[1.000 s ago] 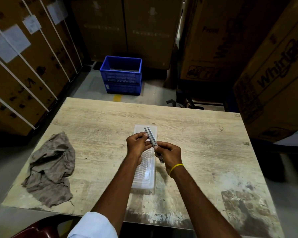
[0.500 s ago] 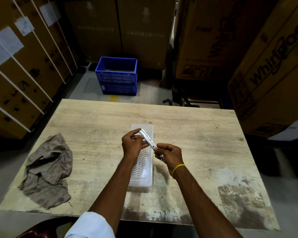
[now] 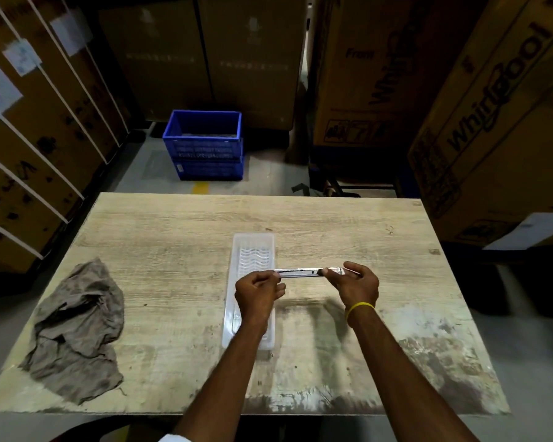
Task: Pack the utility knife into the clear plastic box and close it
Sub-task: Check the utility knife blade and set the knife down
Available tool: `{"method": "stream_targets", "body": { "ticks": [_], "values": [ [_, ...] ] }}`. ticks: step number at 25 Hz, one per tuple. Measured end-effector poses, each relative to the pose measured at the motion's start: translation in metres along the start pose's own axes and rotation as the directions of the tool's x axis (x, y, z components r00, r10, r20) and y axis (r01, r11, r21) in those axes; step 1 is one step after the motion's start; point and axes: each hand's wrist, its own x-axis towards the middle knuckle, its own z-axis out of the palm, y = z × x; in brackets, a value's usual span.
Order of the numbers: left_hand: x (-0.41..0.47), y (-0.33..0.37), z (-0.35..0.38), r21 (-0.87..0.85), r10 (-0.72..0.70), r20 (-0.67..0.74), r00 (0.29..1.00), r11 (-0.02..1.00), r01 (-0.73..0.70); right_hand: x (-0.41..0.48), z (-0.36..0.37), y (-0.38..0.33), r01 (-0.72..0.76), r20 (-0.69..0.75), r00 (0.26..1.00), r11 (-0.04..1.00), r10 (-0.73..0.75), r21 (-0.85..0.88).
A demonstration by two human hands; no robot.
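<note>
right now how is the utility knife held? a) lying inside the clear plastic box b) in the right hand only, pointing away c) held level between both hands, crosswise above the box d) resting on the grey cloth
c: the utility knife is pinched at its ends by the left hand and the right hand, lying crosswise above the clear plastic box, not inside it.

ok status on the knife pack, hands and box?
Left hand and right hand each pinch one end of the utility knife, held level, crosswise above the clear plastic box. Knife not yet in. Box flat on table. Nothing in the way.
</note>
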Motion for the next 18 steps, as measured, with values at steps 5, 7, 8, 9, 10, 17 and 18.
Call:
{"method": "stream_targets", "body": {
  "ticks": [5, 7, 8, 9, 10, 17, 18],
  "values": [
    [-0.015, -0.018, 0.036, 0.238, -0.038, 0.017, 0.999, 0.971, 0.033, 0.013, -0.034, 0.01, 0.026, -0.119, 0.992, 0.998, -0.033, -0.058],
    [-0.023, -0.028, 0.048, 0.378, -0.035, 0.067, 0.997, 0.926, 0.007, 0.019, -0.046, 0.02, -0.02, -0.152, 0.988, 0.997, 0.009, -0.074],
    [-0.027, -0.034, 0.053, 0.452, -0.043, 0.092, 0.995, 0.892, -0.003, 0.022, -0.051, 0.026, -0.051, -0.171, 0.985, 0.995, 0.036, -0.08],
    [-0.03, -0.04, 0.056, 0.504, -0.054, 0.102, 0.993, 0.864, -0.005, 0.025, -0.054, 0.033, -0.08, -0.188, 0.98, 0.993, 0.062, -0.086],
    [-0.032, -0.044, 0.058, 0.532, -0.067, 0.103, 0.992, 0.846, 0.002, 0.027, -0.056, 0.039, -0.105, -0.199, 0.976, 0.99, 0.084, -0.095],
    [-0.034, -0.063, 0.054, 0.696, -0.095, 0.047, 0.994, 0.717, 0.035, 0.031, -0.05, 0.079, -0.112, -0.185, 0.981, 0.96, 0.064, -0.258],
    [-0.033, -0.066, 0.053, 0.72, -0.087, 0.049, 0.995, 0.693, 0.025, 0.032, -0.049, 0.081, -0.095, -0.179, 0.983, 0.956, 0.046, -0.276]
  ]
}}
